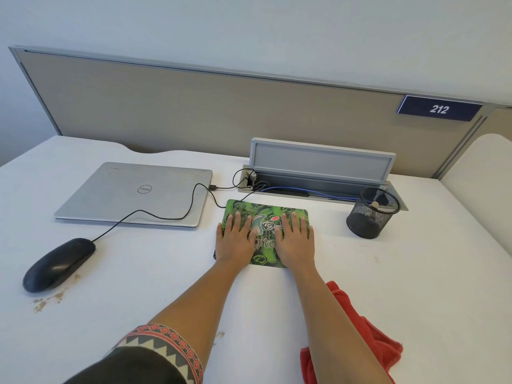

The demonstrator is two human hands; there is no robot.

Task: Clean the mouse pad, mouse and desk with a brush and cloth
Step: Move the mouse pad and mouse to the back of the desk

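Observation:
A green patterned mouse pad (266,210) lies flat on the white desk (415,286). My left hand (235,238) and my right hand (295,239) both rest palm-down on it with fingers straight, side by side. A black wired mouse (56,264) sits at the near left, its cable running across to the laptop. Brown crumbs (45,300) are scattered on the desk beside the mouse. A red cloth (379,347) lies crumpled at the near right, partly under my right forearm. No brush handle is clearly visible.
A shut silver laptop (133,194) lies at the back left. An open grey cable tray (321,173) with cables sits behind the pad. A black mesh pen cup (371,214) stands at the right. A beige partition (221,115) bounds the desk's back.

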